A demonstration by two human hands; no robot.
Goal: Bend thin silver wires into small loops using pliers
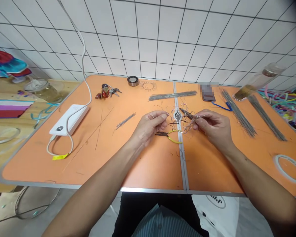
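By the tabletop's left edge, a power bank (68, 119); keys (107, 91) toward the far edge. At the centre seam, left hand (149, 126) pinched shut on the wire tangle (179, 117), right hand (213, 126) pinching its other side, just above pliers (169, 135). Wire bundles (238, 112) toward the right edge.

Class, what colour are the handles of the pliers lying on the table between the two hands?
Yellow; the pliers show best in the head view.

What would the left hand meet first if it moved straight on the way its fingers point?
Probably the tangled bundle of thin silver wire, whose loops the left hand now pinches; the right hand lies beyond it.
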